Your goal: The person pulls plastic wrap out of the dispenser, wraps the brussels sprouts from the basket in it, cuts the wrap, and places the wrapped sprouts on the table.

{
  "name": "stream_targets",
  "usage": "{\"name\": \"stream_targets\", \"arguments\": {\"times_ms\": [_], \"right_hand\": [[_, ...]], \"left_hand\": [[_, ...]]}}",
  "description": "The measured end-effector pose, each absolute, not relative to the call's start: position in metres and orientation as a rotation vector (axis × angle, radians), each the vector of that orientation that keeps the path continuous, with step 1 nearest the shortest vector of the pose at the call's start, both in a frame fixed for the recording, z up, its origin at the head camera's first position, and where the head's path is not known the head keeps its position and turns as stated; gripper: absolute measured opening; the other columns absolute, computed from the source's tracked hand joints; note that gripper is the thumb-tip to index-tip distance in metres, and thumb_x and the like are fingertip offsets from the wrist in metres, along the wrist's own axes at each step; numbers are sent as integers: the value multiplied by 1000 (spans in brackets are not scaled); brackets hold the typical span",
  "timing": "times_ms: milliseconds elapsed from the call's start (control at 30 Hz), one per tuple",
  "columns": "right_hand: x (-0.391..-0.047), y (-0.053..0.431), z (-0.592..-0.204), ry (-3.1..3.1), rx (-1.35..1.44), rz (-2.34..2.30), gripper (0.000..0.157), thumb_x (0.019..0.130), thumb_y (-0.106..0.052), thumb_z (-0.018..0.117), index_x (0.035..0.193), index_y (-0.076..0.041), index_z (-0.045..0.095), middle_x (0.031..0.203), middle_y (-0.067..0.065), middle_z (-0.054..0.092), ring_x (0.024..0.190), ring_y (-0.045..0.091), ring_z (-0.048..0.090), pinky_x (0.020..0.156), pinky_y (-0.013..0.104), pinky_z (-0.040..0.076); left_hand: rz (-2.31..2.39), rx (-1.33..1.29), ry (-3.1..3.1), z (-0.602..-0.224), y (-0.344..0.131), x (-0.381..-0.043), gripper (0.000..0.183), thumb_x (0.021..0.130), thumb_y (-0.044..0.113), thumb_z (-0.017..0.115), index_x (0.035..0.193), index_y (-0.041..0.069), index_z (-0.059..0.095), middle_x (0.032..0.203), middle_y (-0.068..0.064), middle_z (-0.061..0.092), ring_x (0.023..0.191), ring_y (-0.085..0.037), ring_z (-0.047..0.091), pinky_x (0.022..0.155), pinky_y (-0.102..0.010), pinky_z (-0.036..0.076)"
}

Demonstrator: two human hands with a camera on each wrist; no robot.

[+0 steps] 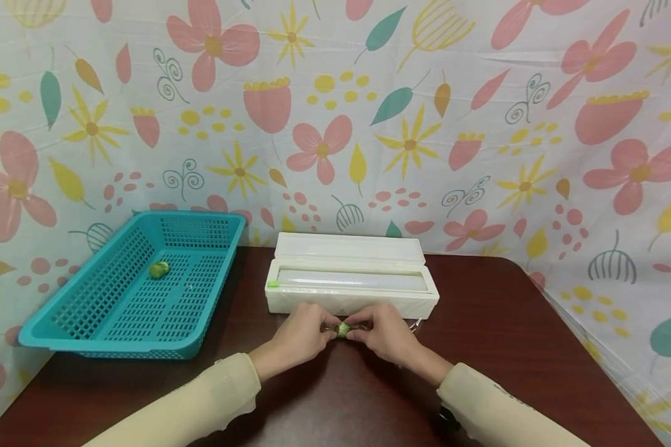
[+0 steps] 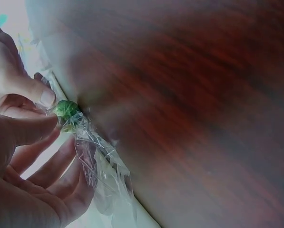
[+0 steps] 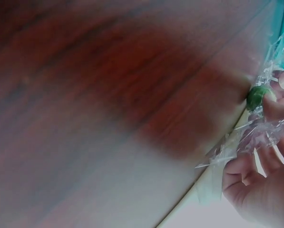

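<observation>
Between my two hands is a small green Brussels sprout [image 1: 343,329], wrapped in clear cling film. My left hand [image 1: 303,333] pinches the film with thumb and forefinger at the sprout's left side. On its right side my right hand [image 1: 387,334] pinches the film the same way. Crumpled film [image 2: 101,154] trails from the sprout along the left fingers in the left wrist view. In the right wrist view, more loose film [image 3: 256,137] hangs by the right fingers, below the green sprout [image 3: 256,99].
Just beyond my hands stands a white cling film box [image 1: 352,302], its lid raised and a film roll [image 1: 352,279] inside. A teal basket [image 1: 201,323] at the left holds another yellowish-green sprout [image 1: 159,269]. A patterned cloth [image 1: 324,149] hangs behind the dark wooden table [image 1: 497,323].
</observation>
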State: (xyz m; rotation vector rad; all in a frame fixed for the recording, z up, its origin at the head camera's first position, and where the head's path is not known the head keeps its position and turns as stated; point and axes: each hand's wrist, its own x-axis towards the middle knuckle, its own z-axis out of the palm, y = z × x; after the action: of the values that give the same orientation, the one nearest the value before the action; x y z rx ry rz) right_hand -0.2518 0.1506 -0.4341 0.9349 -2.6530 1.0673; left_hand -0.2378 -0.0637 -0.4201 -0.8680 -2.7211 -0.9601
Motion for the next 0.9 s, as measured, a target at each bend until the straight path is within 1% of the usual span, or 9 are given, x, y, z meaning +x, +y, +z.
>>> {"name": "stream_targets", "arguments": {"times_ms": [67, 167, 267, 400, 467, 667, 900], "right_hand": [[-252, 152, -434, -2660, 967, 1080, 15, 87, -8, 87, 101, -10, 84, 95, -5, 78, 87, 11, 69, 75, 28, 57], [-251, 154, -432, -2667, 992, 1078, 12, 92, -13, 83, 104, -12, 85, 97, -8, 78, 89, 9, 69, 77, 28, 57], [-249, 157, -431, -2673, 971, 1068, 10, 96, -14, 79, 105, -12, 85, 99, -7, 79, 92, 8, 70, 78, 29, 57], [-248, 158, -432, -2683, 931, 1058, 10, 95, -9, 79, 104, -10, 85, 99, -3, 79, 94, 9, 70, 79, 28, 57], [-248, 158, -432, -2694, 921, 1055, 11, 93, -8, 80, 103, -9, 85, 99, -1, 79, 91, 8, 69, 78, 27, 56], [-249, 156, -434, -2708, 893, 1072, 11, 91, -6, 82, 102, -9, 84, 97, 0, 79, 74, 4, 63, 68, 23, 54], [-250, 155, -433, -2713, 864, 1073, 9, 90, -8, 83, 99, -10, 84, 92, -3, 79, 67, 0, 57, 62, 22, 50]], "left_hand": [[-959, -871, -2724, -420, -64, -237, 15, 89, 0, 82, 103, 4, 84, 101, -5, 79, 78, -7, 66, 66, -23, 53], [-959, -877, -2721, -419, -64, -237, 15, 89, -1, 81, 104, 4, 84, 101, -6, 79, 76, -6, 65, 65, -22, 53], [-964, -881, -2713, -419, -64, -237, 14, 89, -1, 81, 103, 3, 84, 100, -6, 79, 74, -5, 63, 64, -22, 53], [-979, -861, -2710, -421, -63, -239, 11, 89, 0, 82, 100, 4, 84, 97, -5, 79, 75, -5, 64, 64, -22, 53], [-992, -837, -2716, -423, -62, -240, 9, 89, 2, 82, 98, 5, 84, 96, -4, 79, 77, -5, 65, 65, -23, 54], [-1005, -755, -2739, -424, -58, -244, 6, 87, 3, 83, 91, 8, 84, 88, 2, 77, 80, -8, 67, 70, -26, 55], [-1018, -718, -2758, -424, -56, -245, 6, 88, 4, 82, 88, 9, 82, 85, 4, 75, 76, -7, 64, 69, -27, 54]]}}
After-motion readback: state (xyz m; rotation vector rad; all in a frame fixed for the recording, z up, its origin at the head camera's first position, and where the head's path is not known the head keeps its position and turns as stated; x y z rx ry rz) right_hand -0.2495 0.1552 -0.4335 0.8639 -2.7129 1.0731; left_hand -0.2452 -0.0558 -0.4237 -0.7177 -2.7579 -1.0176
